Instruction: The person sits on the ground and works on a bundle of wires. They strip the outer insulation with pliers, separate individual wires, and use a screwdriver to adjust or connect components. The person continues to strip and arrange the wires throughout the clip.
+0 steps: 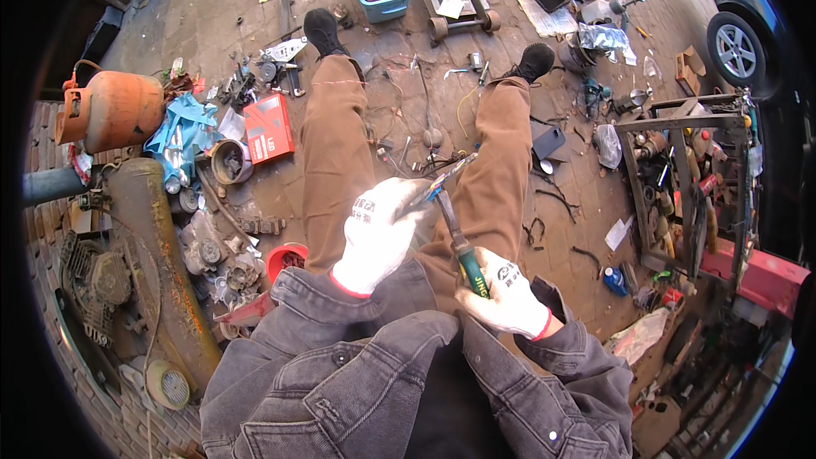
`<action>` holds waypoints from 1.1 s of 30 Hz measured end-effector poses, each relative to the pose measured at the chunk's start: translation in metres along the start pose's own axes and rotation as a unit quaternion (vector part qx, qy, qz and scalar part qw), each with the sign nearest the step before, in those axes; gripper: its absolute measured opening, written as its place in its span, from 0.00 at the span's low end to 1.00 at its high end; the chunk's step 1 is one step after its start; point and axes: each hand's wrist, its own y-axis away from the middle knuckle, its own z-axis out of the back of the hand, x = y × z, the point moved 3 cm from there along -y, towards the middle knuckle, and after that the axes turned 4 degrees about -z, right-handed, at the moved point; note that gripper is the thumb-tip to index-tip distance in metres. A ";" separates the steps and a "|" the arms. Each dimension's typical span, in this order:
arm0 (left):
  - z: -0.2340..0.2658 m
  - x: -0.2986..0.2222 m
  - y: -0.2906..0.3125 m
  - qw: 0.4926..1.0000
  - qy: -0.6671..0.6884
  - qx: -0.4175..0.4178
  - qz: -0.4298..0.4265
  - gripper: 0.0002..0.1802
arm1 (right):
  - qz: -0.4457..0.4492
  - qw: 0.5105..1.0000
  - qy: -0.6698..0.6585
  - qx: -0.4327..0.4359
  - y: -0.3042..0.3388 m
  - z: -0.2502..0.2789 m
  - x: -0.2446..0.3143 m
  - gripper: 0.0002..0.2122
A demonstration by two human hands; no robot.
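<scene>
My left hand (378, 225), in a white glove with a red cuff, is closed on a slim multicoloured strip (452, 172) that looks like a bundle of wires. The strip points away to the upper right, over my right leg. In my right hand (506, 299), gloved the same way, is a green-handled tool (471, 269) with a narrow metal shaft. The shaft's far end meets or overlaps the strip just beyond my left fingers. Its exact kind cannot be made out. Both hands are above my lap, between my brown-trousered legs.
Loose cables and small parts lie on the paving between my feet. To the left are a red box (269, 127), an orange gas cylinder (123, 110) and a red bucket (285, 257). A blue basket (391, 7) stands ahead. A metal frame (680, 121) and parked car (748, 25) are at right.
</scene>
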 end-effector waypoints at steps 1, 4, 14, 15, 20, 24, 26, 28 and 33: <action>0.000 0.002 0.001 1.000 -0.008 -0.002 -0.010 0.20 | -0.024 0.999 -0.024 0.018 0.000 0.001 -0.002 0.13; -0.002 0.009 0.004 1.000 0.013 0.006 0.008 0.20 | -0.083 0.989 -0.101 0.064 0.002 0.006 -0.008 0.11; 0.002 0.018 0.000 0.903 0.354 0.076 0.229 0.18 | -0.248 0.881 -0.361 0.179 0.018 0.018 -0.024 0.11; 0.003 0.018 -0.001 0.900 0.355 0.081 0.239 0.18 | -0.255 0.871 -0.380 0.182 0.018 0.018 -0.027 0.10; -0.002 0.015 -0.002 0.963 0.205 0.064 0.163 0.17 | -0.240 0.851 -0.438 0.161 0.020 0.014 -0.033 0.10; -0.016 0.010 -0.005 0.999 -0.013 -0.048 -0.021 0.16 | -0.114 0.966 -0.226 0.057 0.010 0.005 -0.033 0.11; -0.030 0.014 -0.009 0.997 -0.026 -0.075 0.021 0.16 | -0.041 0.995 -0.091 -0.007 0.001 -0.001 -0.033 0.13; -0.040 0.021 -0.011 0.993 0.051 -0.055 0.089 0.14 | -0.050 0.998 -0.001 -0.024 0.001 -0.004 -0.035 0.17; -0.047 0.028 -0.009 0.821 0.479 0.036 0.310 0.11 | -0.027 0.993 0.107 -0.040 -0.002 -0.007 -0.036 0.22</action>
